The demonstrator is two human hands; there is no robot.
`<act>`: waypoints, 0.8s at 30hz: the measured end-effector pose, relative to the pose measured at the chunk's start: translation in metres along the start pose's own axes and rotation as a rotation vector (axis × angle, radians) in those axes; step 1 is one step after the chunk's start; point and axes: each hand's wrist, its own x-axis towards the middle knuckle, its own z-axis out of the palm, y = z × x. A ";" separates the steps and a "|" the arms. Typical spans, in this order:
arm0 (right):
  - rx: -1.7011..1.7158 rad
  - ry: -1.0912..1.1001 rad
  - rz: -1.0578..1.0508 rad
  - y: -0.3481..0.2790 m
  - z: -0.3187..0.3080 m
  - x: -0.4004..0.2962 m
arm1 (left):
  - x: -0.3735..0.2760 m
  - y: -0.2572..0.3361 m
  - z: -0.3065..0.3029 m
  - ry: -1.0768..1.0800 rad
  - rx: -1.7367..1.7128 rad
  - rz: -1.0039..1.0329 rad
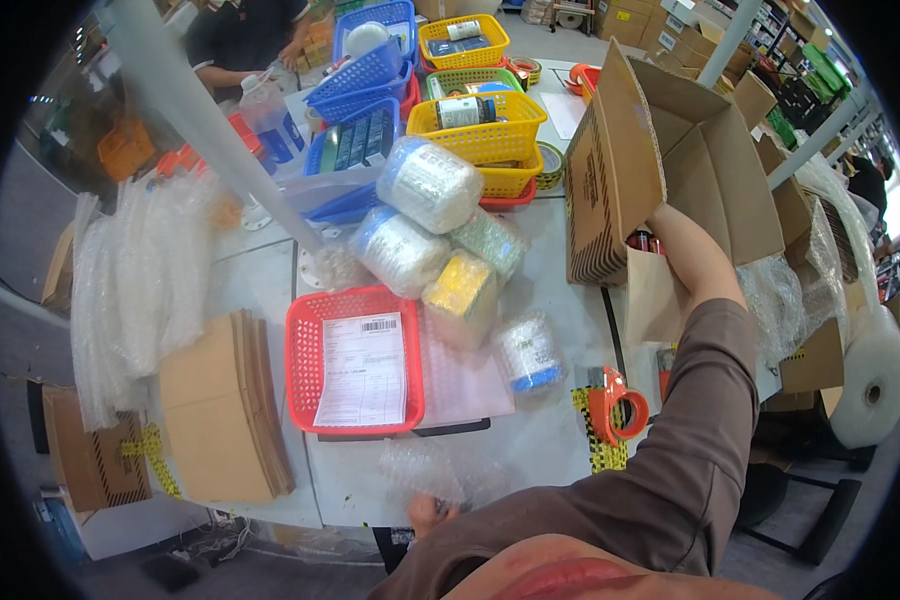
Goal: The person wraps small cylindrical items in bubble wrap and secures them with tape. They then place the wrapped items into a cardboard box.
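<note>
At the table's near edge my left hand (424, 514) grips the end of a clear bubble wrap sheet (427, 469). My right arm reaches into an open cardboard box (596, 180), and the hand (664, 219) is mostly hidden by its flap. Dark red items (643, 240) show beside the wrist. Between the arms lie bubble-wrapped white tubs (431, 184), a tub with a blue lid (530, 352) and a wrapped yellow box (459, 289). A red plastic basket (294, 360) holds a printed sheet (361, 367) with a barcode.
An orange tape dispenser (619, 405) sits near my right sleeve. Flattened cardboard (214, 412) and bubble wrap sheets (146, 292) are at left. Yellow baskets (476, 142) and blue baskets (375, 112) stand behind. A bubble wrap roll (870, 382) is at right. Another person (244, 41) stands across the table.
</note>
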 end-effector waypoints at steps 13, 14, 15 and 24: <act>0.029 0.026 -0.038 -0.027 -0.016 -0.003 | 0.012 -0.004 0.007 0.009 0.010 -0.005; 0.035 0.011 -0.041 -0.029 -0.014 -0.002 | 0.007 -0.005 0.008 0.009 0.006 -0.051; 0.037 -0.003 -0.043 -0.031 -0.011 -0.001 | 0.005 -0.006 0.010 0.007 -0.003 -0.094; 0.110 -0.044 -0.016 -0.018 -0.004 0.006 | 0.018 -0.007 0.006 -0.025 0.048 0.035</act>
